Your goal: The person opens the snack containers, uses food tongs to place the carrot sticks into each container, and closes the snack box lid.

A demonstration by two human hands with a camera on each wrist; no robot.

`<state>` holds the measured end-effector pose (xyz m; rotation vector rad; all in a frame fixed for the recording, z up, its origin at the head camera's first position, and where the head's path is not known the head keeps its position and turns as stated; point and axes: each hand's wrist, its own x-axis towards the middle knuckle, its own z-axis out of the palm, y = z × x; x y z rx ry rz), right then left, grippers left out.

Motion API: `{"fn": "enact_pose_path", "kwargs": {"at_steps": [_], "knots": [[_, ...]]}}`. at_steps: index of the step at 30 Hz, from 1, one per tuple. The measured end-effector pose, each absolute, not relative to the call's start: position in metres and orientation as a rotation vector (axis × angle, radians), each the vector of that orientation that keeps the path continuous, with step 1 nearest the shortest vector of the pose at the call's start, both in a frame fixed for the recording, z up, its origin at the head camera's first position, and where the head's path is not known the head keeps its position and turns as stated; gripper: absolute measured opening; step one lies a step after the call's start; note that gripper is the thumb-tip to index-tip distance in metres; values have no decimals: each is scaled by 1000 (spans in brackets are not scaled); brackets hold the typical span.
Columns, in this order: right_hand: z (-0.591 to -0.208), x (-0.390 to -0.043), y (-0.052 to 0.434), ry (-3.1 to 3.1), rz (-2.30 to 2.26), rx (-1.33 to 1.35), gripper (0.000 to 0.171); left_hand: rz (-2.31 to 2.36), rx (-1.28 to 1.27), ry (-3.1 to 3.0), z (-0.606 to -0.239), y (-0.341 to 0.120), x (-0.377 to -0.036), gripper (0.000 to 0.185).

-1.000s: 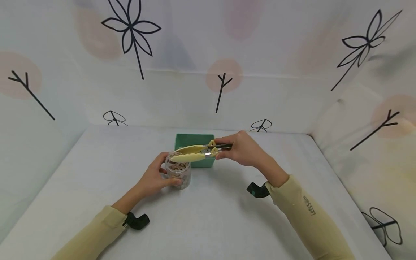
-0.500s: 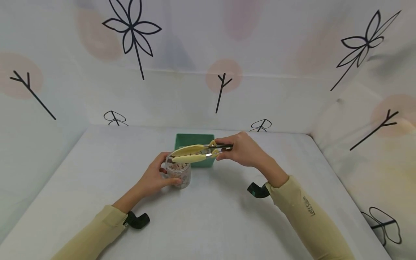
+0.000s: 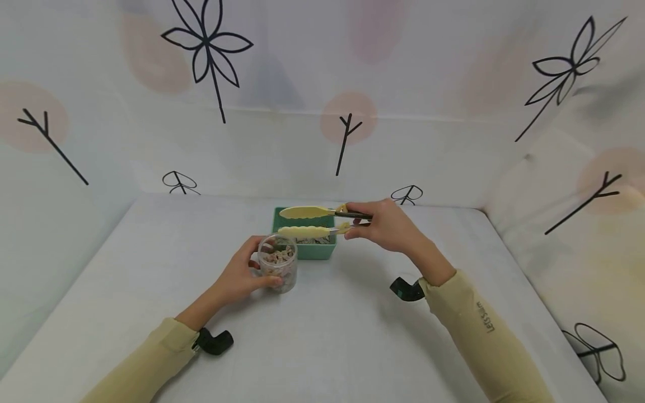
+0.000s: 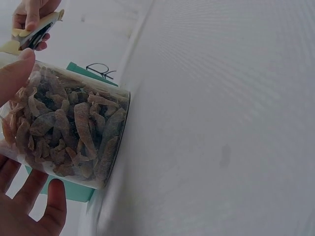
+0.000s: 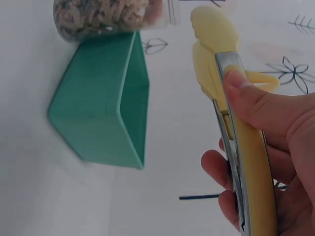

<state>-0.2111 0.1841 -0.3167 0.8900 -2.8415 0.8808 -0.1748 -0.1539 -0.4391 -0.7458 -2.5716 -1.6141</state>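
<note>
The right hand, gripping the yellow tongs, is now holding them parted over the green box instead of over the jar, apparently empty-tipped, while the left hand is clasping the snack-filled jar on the table.

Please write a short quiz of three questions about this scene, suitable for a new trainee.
1. True or false: the left hand grips the clear jar.
2. The tips of the yellow tongs in the right hand are: A) apart, above the green box; B) inside the jar; C) lying on the table.
3. Fill in: the green box stands ____ the jar, seen from the head camera.

Key: 1 true; 2 A; 3 behind.
</note>
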Motion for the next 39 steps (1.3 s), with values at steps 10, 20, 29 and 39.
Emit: {"fn": "enact_pose_path", "kwargs": {"at_steps": [10,20,29,39], "knots": [[-311,-230,191,-3013,342,781,67,-1622,-711,-2579,-439,-152,-175,87],[-307,-248,160,-3240,-60,775,74,-1605,-744,-2574,-439,-152,-174,82],[-309,-256,134,-3293,-223,807,68,-1609,-750,-2570,-438,-153,-174,84],[-324,-253,133,-3151,-177,837,48,-1616,-755,-2575,-412,-145,-160,79]]}}
